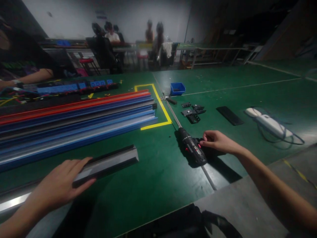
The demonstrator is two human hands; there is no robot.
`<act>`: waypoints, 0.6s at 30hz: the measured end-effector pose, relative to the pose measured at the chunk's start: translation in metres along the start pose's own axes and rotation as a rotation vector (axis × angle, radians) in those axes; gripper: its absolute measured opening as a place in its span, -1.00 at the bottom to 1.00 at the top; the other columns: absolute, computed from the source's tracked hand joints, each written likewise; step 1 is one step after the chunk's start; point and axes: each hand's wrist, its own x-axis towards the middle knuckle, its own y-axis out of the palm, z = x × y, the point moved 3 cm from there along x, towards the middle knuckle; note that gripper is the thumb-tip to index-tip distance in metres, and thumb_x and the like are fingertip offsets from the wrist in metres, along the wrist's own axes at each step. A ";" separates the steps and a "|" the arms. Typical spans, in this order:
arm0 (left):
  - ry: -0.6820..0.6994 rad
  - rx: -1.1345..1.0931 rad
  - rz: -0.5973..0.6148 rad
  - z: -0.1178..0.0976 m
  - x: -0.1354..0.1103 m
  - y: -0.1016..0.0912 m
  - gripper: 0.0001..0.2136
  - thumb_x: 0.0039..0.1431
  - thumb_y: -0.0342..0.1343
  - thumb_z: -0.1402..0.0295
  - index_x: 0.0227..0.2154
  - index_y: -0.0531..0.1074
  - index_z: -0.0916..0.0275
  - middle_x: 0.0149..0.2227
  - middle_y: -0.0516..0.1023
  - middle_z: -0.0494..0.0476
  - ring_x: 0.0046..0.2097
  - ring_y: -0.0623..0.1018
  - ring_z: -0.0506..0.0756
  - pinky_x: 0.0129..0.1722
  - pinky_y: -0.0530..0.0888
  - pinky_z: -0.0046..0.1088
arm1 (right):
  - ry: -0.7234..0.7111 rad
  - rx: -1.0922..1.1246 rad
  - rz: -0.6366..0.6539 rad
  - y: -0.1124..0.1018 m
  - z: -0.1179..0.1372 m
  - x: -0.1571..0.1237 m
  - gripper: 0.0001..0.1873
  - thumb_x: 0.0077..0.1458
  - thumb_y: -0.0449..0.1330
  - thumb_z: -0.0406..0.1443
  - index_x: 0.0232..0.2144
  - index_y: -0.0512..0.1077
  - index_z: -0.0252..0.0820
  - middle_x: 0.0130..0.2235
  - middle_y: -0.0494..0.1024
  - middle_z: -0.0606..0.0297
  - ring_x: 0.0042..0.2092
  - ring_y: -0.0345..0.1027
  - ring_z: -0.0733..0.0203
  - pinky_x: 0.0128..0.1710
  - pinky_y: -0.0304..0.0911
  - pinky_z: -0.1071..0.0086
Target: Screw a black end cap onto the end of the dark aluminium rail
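Steadying a grey profile (109, 163) with the left hand (65, 180) appeared to be the step in hand in the head view. The profile lay at the near left of the green surface (153, 185), its free end directed right. The left hand was clamped on it, thumb along the near side and fingers across the top. The right hand (218, 141) was well apart from the left, beside a power screwdriver (194, 150), with thumb and forefinger close together at the tool's side; whether it gripped the tool could not be determined.

Sound practice called for firm, even pressure on the profile, fingers clear of its end, and a full grip on the tool before lifting. The tool's nose pointed away from the person; the bit could not be made out.

Count of items:
- Profile held: one.
- Power screwdriver: one.
- Blue bin (178, 93): one.
- Dark block (171, 100), near the bin: one.
- Black brackets (193, 118): at least four, overlapping.
- Flat black plate (229, 115): one.
- White units (273, 126) with cable: two.
- Red and blue strips (123, 124), partly inside yellow tape (161, 104): several; overlap prevented an exact count.
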 end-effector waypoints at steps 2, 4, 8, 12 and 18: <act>0.000 0.041 0.003 -0.001 0.001 0.000 -0.27 0.08 0.15 -0.19 0.37 0.29 -0.34 -0.07 0.67 0.15 -0.08 0.65 0.41 -0.05 0.60 0.07 | -0.017 -0.033 0.059 0.000 0.005 0.008 -0.58 0.11 0.29 0.09 -0.45 0.37 -0.08 -0.43 0.44 0.27 -0.37 0.32 0.14 -0.37 0.19 0.32; 0.021 0.086 -0.015 -0.008 0.002 -0.003 -0.30 0.10 0.10 -0.23 0.28 0.46 -0.11 -0.08 0.68 0.24 -0.09 0.65 0.41 -0.07 0.60 0.05 | -0.040 -0.047 0.153 -0.005 0.012 0.015 -0.57 0.13 0.30 0.08 -0.44 0.39 -0.11 -0.41 0.46 0.26 -0.34 0.33 0.14 -0.34 0.19 0.33; 0.078 0.156 0.032 -0.027 0.004 -0.015 -0.44 0.33 0.09 0.05 0.20 0.52 0.37 0.04 0.65 0.43 0.00 0.63 0.34 0.06 0.55 -0.05 | -0.122 -0.157 0.332 -0.016 0.016 0.021 -0.52 0.20 0.28 0.11 -0.35 0.46 -0.20 -0.34 0.50 0.25 -0.27 0.35 0.13 -0.27 0.20 0.33; 0.135 0.175 0.057 -0.038 0.005 -0.024 -0.44 0.35 0.14 0.07 0.20 0.51 0.43 0.05 0.65 0.43 0.01 0.62 0.32 0.05 0.55 -0.10 | -0.097 -0.232 0.431 -0.021 0.015 0.026 -0.50 0.23 0.27 0.11 -0.40 0.44 -0.21 -0.38 0.45 0.28 -0.32 0.30 0.17 -0.32 0.15 0.35; 0.086 0.158 0.104 -0.033 0.002 -0.018 -0.41 0.35 0.13 0.01 0.22 0.50 0.40 0.03 0.64 0.39 -0.03 0.61 0.28 -0.01 0.55 -0.16 | -0.077 -0.214 0.441 -0.017 0.031 0.032 -0.59 0.19 0.30 -0.05 -0.52 0.37 -0.21 -0.44 0.38 0.31 -0.37 0.26 0.21 -0.34 0.14 0.36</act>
